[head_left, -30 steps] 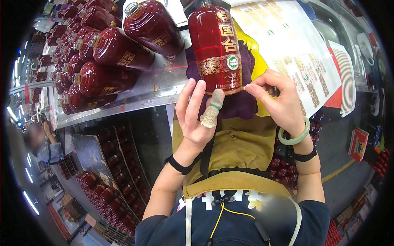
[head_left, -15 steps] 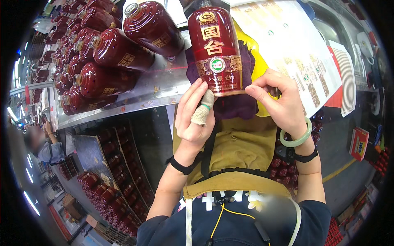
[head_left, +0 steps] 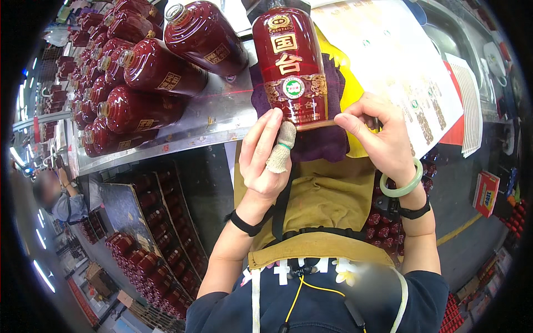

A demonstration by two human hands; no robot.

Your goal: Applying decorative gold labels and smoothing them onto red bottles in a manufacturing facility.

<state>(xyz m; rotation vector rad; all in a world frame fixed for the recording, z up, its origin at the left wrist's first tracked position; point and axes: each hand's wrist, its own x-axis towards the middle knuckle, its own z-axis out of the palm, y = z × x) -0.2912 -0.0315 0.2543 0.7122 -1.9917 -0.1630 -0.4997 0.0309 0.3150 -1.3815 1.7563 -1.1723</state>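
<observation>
A dark red glass bottle [head_left: 290, 61] with gold lettering and a round green-and-white emblem lies on a purple cloth [head_left: 335, 91], its base toward me. My left hand [head_left: 265, 152] has its fingers stretched out against the bottle's lower left edge. One of those fingers wears a knitted finger cover [head_left: 280, 152] with a green band. At the lower right corner, my right hand [head_left: 383, 130] is closed in a pinch, thumb tip by the base. Something small and dark shows at its curled fingers, too hidden to name. A thin gold-brown line runs along the base toward that thumb.
Red bottles [head_left: 144, 111] crowd the metal table [head_left: 205, 119] on the left. Printed label sheets [head_left: 388, 50] lie at right over a yellow sheet [head_left: 355, 91]. More bottles fill racks [head_left: 166, 222] below left. A person [head_left: 66, 200] is at far left.
My left hand has shifted slightly right and down along the bottle's base. My right hand has barely moved. The gold-brown line now reaches farther toward my right thumb.
</observation>
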